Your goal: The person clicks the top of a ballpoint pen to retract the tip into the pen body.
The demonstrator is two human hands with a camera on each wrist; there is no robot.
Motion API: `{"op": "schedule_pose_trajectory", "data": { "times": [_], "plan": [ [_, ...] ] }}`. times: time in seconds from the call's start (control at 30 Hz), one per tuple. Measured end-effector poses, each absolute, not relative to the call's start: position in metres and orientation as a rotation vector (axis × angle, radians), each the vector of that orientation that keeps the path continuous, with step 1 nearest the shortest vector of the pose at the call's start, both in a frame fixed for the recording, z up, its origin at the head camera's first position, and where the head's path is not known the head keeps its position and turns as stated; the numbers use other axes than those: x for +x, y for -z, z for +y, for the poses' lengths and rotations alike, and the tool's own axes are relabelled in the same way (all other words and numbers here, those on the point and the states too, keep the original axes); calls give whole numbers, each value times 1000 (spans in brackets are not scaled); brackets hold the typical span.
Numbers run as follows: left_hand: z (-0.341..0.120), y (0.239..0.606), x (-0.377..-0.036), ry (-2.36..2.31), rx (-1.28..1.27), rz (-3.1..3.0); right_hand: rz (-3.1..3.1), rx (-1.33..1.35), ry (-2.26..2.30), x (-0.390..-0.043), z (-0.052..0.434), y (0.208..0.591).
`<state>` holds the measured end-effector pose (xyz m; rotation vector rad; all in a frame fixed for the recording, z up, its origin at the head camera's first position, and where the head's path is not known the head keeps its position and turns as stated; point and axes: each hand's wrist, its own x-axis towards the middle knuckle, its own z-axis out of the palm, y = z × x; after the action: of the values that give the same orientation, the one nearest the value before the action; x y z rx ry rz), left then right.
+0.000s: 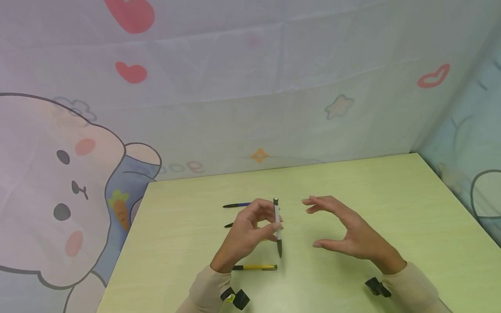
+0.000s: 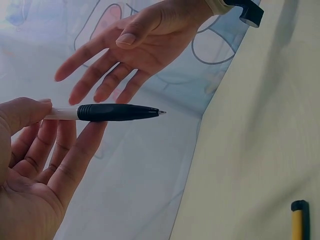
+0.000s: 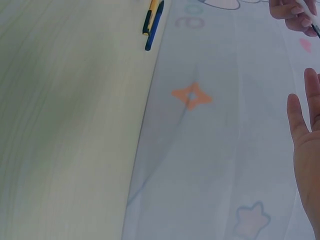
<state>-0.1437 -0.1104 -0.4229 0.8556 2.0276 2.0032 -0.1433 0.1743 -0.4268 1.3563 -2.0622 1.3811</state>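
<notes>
table [image 1: 352,208] pale green, against a cartoon cloth [image 1: 235,87] | right hand [image 1: 344,232] empty, fingers relaxed and spread, just beside the left | left hand [image 1: 250,230] pinches white pen [image 1: 278,226] upright above the table | yellow pen [image 1: 254,267] lies near left wrist | blue pen [image 1: 236,204] beyond

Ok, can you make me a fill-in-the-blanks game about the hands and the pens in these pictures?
1. The white pen with the black grip is held by the ____ hand.
2. The right hand holds ____.
3. The pen lying on the table nearest the left wrist is ____ with black ends.
4. The held pen's tip points ____ toward the table.

Missing words: left; nothing; yellow; down
</notes>
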Motion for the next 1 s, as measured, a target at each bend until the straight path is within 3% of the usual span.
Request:
{"op": "schedule_pose_trajectory", "data": {
  "times": [0.57, 1.0],
  "plan": [
    [-106, 422, -143, -2017, 864, 1997, -2020, 1384, -1418, -149, 165, 433],
    [-101, 423, -140, -2050, 900, 1968, -2042, 1370, -1411, -140, 152, 418]
  ]
}}
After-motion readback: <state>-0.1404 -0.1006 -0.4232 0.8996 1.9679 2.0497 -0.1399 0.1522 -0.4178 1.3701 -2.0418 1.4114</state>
